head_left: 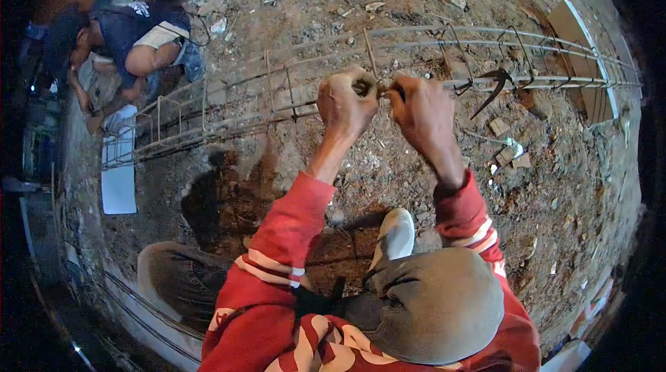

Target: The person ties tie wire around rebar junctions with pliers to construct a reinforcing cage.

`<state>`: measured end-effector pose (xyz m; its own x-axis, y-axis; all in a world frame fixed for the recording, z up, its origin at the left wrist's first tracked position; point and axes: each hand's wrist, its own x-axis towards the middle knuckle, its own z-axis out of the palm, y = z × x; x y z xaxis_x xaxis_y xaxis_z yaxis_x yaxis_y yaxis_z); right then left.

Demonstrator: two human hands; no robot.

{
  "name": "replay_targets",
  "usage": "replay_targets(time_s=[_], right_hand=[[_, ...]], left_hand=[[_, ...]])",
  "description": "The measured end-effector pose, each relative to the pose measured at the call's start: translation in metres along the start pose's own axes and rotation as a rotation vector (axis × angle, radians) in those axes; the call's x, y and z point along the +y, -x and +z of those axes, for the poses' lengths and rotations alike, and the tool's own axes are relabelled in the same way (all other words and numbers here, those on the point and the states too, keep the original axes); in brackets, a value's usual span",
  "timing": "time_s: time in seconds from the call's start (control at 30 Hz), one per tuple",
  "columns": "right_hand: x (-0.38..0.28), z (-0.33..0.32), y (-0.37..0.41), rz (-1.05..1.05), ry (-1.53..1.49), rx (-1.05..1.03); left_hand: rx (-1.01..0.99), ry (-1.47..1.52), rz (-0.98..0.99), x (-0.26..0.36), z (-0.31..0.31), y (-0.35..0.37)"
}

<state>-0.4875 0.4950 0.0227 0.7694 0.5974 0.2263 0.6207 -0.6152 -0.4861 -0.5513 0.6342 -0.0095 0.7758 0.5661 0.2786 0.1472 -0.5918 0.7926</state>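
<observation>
A long cage of steel rebar (236,121) with square stirrups runs across the view in front of me. My left hand (347,100) is curled closed against its near bar, beside an upright stirrup (370,53). Close to it, my right hand (423,110) is closed at the same bar, thumb and finger pinched near the stirrup's foot. What the fingers of either hand hold is too small and hidden to make out. A dark hooked hand tool (494,87) rests against the cage to the right of my right hand.
Another person (139,42) crouches at the cage's left end, hands low. A white board (119,181) lies under that end; a brown panel (579,60) stands beneath the right end. Broken pieces (512,153) and rubble litter the dirt ground (388,178).
</observation>
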Motion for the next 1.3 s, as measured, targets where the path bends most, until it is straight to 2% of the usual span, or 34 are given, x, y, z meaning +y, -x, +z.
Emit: replay_targets(time_s=[0.03, 0.1, 0.13, 0.17, 0.23, 0.3, 0.33, 0.37, 0.43, 0.5, 0.57, 0.63, 0.7, 0.77, 0.83, 0.9, 1.0, 1.07, 1.1, 1.13, 1.2, 1.23, 1.3], right_hand=[[0.003, -0.003, -0.013, -0.032, 0.064, -0.044], [0.015, -0.004, -0.04, -0.099, 0.111, -0.16], [0.032, 0.004, -0.055, -0.223, -0.033, -0.121], [0.031, -0.006, -0.078, -0.302, -0.12, -0.393], [0.041, 0.002, -0.11, -0.508, -0.181, -0.616], [0.049, 0.01, -0.131, -0.588, -0.333, -0.798], [0.058, 0.019, -0.135, -0.464, -0.45, -0.823], [0.062, 0.02, -0.133, -0.463, -0.437, -0.825], [0.069, 0.021, -0.13, -0.232, -0.77, -0.952], [0.082, 0.043, -0.133, -0.24, -0.655, -1.018], [0.087, 0.058, -0.133, -0.386, -0.351, -0.902], [0.082, 0.043, -0.108, -0.381, -0.308, -0.839], [0.052, 0.01, -0.053, -0.289, -0.061, 0.064], [0.045, 0.008, 0.004, 0.18, -0.364, 0.011], [0.035, 0.034, 0.034, 0.302, -0.727, 0.025], [0.04, 0.058, 0.039, 0.332, -1.058, -0.045], [0.04, 0.072, 0.029, 0.234, -0.957, -0.066], [0.032, 0.062, 0.031, 0.013, 0.271, 0.276], [0.026, 0.056, 0.037, 0.011, 0.276, 0.276], [0.015, 0.047, 0.043, -0.077, 0.292, 0.352], [0.006, 0.043, 0.05, -0.243, 0.298, 0.473], [0.008, 0.049, 0.055, -0.248, 0.303, 0.463], [0.016, 0.063, 0.065, -0.096, -0.041, 0.309]], left_hand=[[0.024, -0.086, 0.145, 0.001, -0.004, 0.001], [-0.019, -0.073, 0.117, 0.0, -0.007, 0.003], [-0.002, -0.107, 0.143, 0.003, -0.008, 0.006], [0.016, -0.14, 0.172, 0.005, -0.007, 0.008], [0.049, -0.059, 0.179, 0.003, 0.002, 0.012], [0.166, -0.015, 0.325, 0.0, 0.007, 0.018], [0.232, -0.049, 0.362, -0.005, 0.014, 0.021], [0.24, -0.038, 0.361, -0.008, 0.018, 0.023], [0.27, -0.031, 0.332, -0.015, 0.026, 0.026], [0.286, -0.024, 0.35, -0.02, 0.028, 0.026], [0.335, 0.009, 0.409, -0.02, 0.027, 0.026], [0.307, 0.003, 0.376, -0.021, 0.026, 0.026], [0.296, 0.007, 0.335, -0.021, 0.026, 0.025], [0.266, -0.016, 0.327, -0.019, 0.023, 0.026], [0.281, -0.002, 0.342, -0.022, 0.027, 0.024], [0.284, 0.006, 0.366, -0.024, 0.029, 0.024], [0.302, 0.001, 0.417, -0.025, 0.028, 0.024], [0.284, 0.014, 0.429, -0.025, 0.026, 0.024], [0.266, 0.028, 0.438, -0.025, 0.025, 0.024], [0.273, 0.032, 0.436, -0.028, 0.026, 0.024], [0.339, 0.007, 0.558, -0.037, 0.029, 0.026], [0.343, 0.012, 0.547, -0.041, 0.031, 0.028], [0.315, 0.005, 0.596, -0.047, 0.033, 0.03]])
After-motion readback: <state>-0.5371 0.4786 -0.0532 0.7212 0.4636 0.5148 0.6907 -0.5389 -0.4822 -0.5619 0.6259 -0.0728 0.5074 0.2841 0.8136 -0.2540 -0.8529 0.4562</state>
